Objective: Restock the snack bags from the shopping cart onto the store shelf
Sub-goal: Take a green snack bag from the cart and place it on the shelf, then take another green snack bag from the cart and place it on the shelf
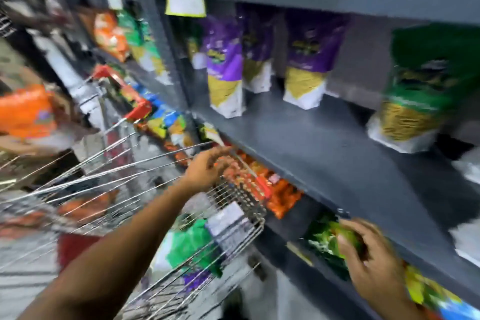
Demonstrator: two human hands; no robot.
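Observation:
The wire shopping cart (pixel 235 212) stands at lower left against the grey shelf (pixel 324 153). A green snack bag (pixel 192 244) and a purple one lie inside it. My left hand (pixel 207 167) reaches across the cart, its fingers spread over the far rim and holding nothing. Low on the right, my right hand (pixel 368 265) curls around a green snack bag (pixel 326 239) at the edge of the lower shelf. The whole view is blurred by motion.
Purple snack bags (pixel 226 70) and a green bag (pixel 420 86) stand upright on the grey shelf, with bare board in front of them. Orange packets (pixel 283 196) fill the shelf below. Another orange bag (pixel 26 112) lies far left, beyond the cart.

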